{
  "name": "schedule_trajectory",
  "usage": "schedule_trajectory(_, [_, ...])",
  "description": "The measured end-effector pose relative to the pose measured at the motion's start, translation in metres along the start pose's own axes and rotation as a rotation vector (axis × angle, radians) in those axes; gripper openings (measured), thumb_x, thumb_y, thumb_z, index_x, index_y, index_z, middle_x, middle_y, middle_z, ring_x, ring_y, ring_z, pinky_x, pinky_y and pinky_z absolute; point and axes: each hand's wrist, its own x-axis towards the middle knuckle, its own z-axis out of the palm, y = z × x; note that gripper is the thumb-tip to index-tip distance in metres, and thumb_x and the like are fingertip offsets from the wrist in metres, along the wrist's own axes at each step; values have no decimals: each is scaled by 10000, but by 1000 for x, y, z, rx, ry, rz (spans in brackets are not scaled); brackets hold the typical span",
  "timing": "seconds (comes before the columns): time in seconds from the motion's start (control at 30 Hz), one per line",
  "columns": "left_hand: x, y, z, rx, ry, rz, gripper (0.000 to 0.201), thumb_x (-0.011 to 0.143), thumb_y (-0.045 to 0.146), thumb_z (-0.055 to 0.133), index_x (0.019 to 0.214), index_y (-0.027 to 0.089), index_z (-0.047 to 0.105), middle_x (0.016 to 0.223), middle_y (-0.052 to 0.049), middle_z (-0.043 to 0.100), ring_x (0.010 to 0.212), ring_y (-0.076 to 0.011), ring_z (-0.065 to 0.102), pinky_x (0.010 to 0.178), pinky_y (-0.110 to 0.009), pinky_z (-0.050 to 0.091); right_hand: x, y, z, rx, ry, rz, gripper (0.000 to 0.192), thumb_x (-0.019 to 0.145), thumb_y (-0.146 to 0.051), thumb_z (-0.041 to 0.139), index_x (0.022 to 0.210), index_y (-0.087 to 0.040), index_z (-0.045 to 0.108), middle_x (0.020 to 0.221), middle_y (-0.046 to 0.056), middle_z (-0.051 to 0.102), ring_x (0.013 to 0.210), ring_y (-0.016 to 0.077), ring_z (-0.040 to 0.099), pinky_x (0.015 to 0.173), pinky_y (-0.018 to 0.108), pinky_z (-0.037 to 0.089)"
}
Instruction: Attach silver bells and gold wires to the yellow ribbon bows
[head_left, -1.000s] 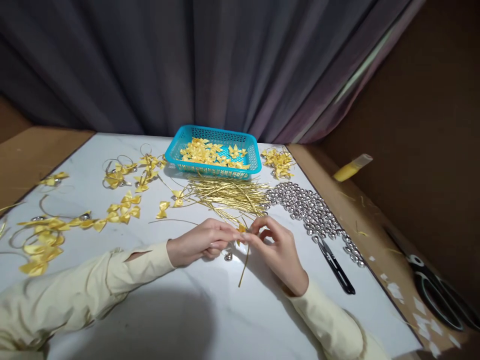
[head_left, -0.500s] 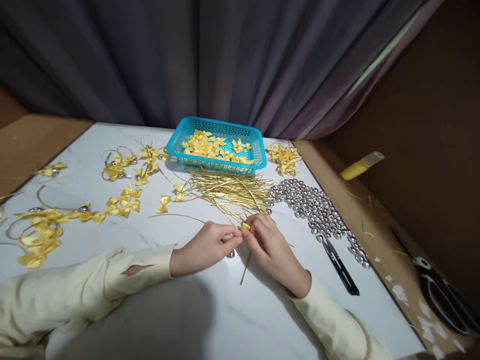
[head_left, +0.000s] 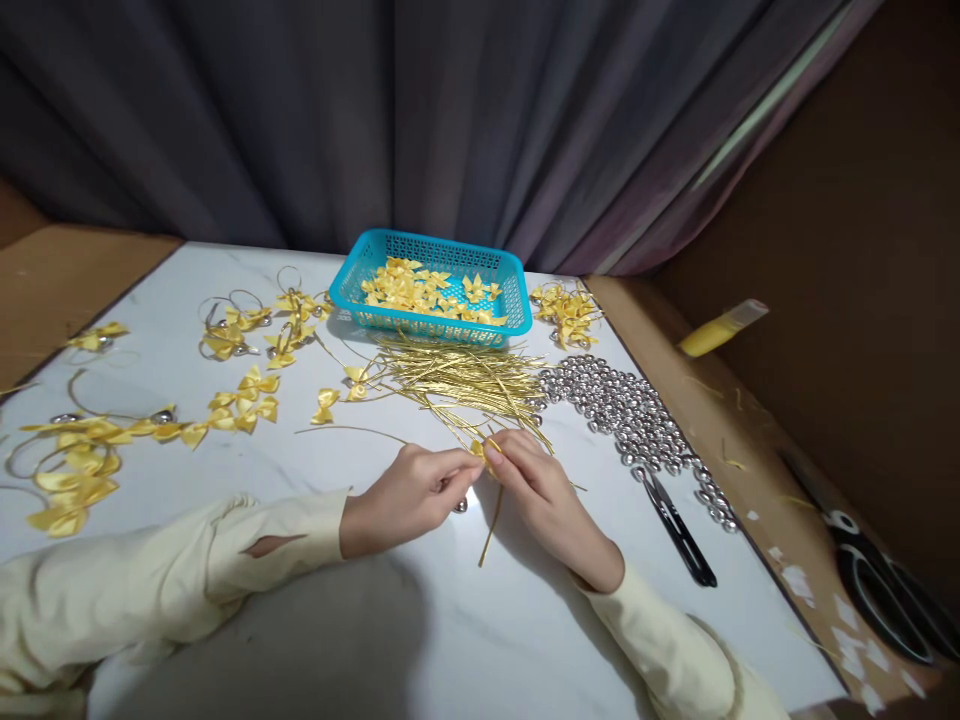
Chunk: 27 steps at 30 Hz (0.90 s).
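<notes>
White marble-look table (head_left: 450, 640) before a dark curtain; my left hand (head_left: 409, 495) and right hand (head_left: 544, 495) meet, fingertips clamped on a small yellow bow (head_left: 481, 450) and gold cord (head_left: 491, 525). A loose pinch could drop it, or my wrist could scatter the silver bells (head_left: 630, 415) nearby

Scissors (head_left: 892, 590) cut off at right edge; bell (head_left: 460, 505) half-hidden (under fingers)
</notes>
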Motion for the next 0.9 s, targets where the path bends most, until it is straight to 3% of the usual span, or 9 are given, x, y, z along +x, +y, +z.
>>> schedule_trajectory(0.2, [2,4,-2,-179,-13,-141,240,846,287,479,809,127,654,571,7,578,484,-88,461,486,-176,363,-1,3,-1,-29,46,-44,227,922,-254,404,737,-196,521,800,49,568,809,185,493,751,334,403])
schedule_trajectory(0.33, [4,4,-1,-279,-20,-199,254,836,310,498,838,113,657,734,-35,643,590,-110,530,557,-192,424,-2,4,-4,-12,103,-35,157,877,-269,505,775,-191,595,852,68,571,869,205,492,780,363,404])
schedule_trajectory(0.47, [3,3,-1,-214,-29,-177,252,850,289,492,850,105,665,709,-38,656,547,-98,530,518,-181,416,-2,4,-9,107,70,60,202,849,-295,543,715,-181,644,837,60,549,791,176,524,662,304,428])
schedule_trajectory(0.57, [1,-1,0,-26,0,-45,239,872,240,468,872,107,666,635,-22,657,476,-80,507,472,-173,393,-2,6,-11,232,42,139,201,823,-320,569,717,-171,652,839,60,561,741,159,540,587,275,431])
schedule_trajectory(0.77, [-1,-19,2,437,184,501,213,887,145,423,993,101,603,724,-43,705,503,-102,606,470,-196,426,-1,6,-9,425,8,222,160,780,-314,614,849,-172,638,797,41,594,655,137,561,599,276,473])
schedule_trajectory(0.9, [1,-24,2,557,233,652,204,885,108,391,964,113,580,751,-46,708,489,-111,617,411,-206,404,-2,2,-10,495,-57,237,155,801,-300,589,808,-155,642,790,53,610,696,153,606,656,287,503])
